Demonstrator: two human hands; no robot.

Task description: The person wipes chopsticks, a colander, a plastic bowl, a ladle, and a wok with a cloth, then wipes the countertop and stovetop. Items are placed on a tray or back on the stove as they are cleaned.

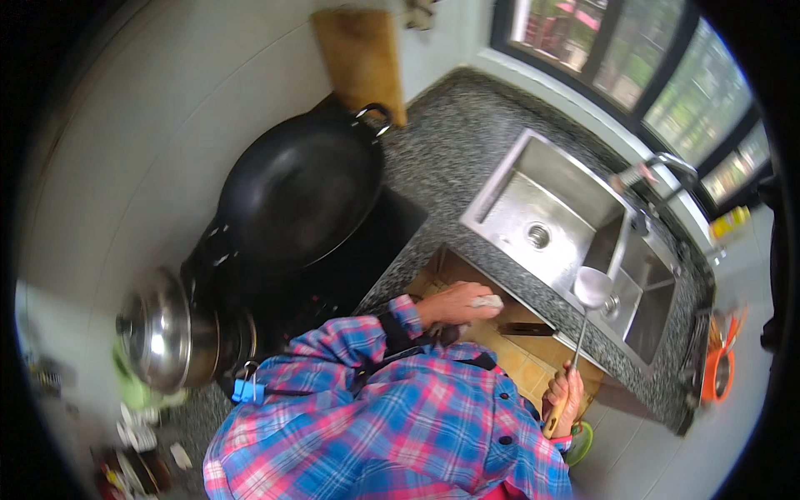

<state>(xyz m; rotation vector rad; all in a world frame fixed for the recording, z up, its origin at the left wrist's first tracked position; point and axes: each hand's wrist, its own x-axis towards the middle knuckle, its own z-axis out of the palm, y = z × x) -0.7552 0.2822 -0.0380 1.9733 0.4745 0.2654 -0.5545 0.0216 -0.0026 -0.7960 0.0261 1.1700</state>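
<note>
My right hand (564,394) grips the wooden handle of a ladle (592,289). The ladle's metal shaft points up and away, and its pale bowl appears over the steel double sink (539,200). My left hand (455,304) is curled around a small crumpled white thing (487,302), perhaps a cloth or paper, between the stove and the sink. A large black wok (300,194) with two loop handles stands on the black stove (390,228), to the left of my left hand. Nothing can be seen inside the wok.
A lidded steel pot (165,331) stands at the left. A wooden board (362,56) leans on the wall behind the wok. Beyond the sink are a faucet (672,164) and a window. An orange utensil holder (717,375) is at the right, above the granite counter's (431,150) end.
</note>
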